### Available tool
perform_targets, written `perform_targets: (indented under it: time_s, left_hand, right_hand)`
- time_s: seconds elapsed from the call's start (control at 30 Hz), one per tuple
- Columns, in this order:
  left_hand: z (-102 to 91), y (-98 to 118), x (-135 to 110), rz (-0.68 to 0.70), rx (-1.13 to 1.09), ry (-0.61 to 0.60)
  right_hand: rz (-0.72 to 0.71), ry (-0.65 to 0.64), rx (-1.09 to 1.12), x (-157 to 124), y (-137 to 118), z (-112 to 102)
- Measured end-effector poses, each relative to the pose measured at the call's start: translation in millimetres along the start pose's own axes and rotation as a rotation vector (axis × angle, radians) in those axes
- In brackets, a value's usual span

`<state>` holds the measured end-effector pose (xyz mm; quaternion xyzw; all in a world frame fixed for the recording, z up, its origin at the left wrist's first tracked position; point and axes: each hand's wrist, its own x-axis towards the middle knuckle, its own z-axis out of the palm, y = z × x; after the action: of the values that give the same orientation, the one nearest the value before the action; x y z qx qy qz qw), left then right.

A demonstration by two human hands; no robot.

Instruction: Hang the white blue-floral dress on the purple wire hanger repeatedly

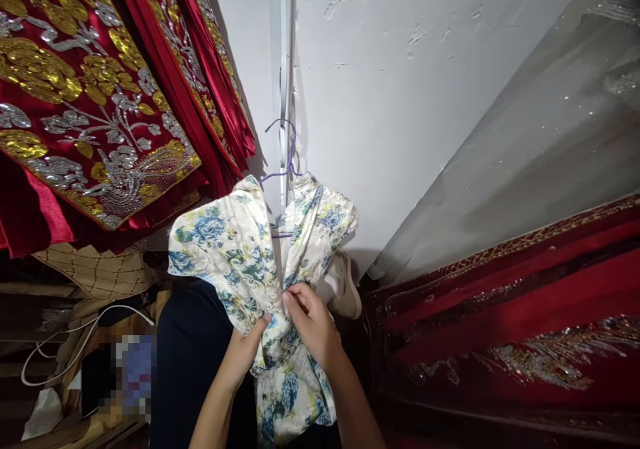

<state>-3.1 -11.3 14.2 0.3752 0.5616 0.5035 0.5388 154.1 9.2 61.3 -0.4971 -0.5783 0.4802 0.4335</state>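
Observation:
A short-sleeved white dress (235,242) with blue and yellow flowers hangs on a purple hanger (291,152), its lower part lying over my lap. The front gapes in a V from the collar down to my hands. With thumb on top, my left hand (247,345) grips the left front panel; the other fingers are hidden under the cloth. My right hand (313,319) pinches the edge of the opening between thumb and fingertips, a little higher and to the right. Whether a button or fastener sits in that pinch is too small to tell.
Red garments with gold and silver embroidery (115,115) hang at upper left. Sheer sparkly fabric (530,149) and a red garment under clear plastic (500,329) fill the right. A white cable (83,339) loops over wooden slats at lower left. A pale shoe (347,289) stands behind the dress.

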Motion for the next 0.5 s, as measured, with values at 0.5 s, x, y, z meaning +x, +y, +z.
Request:
perform_targets:
  time_s: [0.5]
  left_hand:
    - [4.3, 9.3, -10.6, 0.754, 0.567, 0.466]
  right_hand:
    - [0.066, -0.084, 0.073, -0.6, 7.5, -12.3]
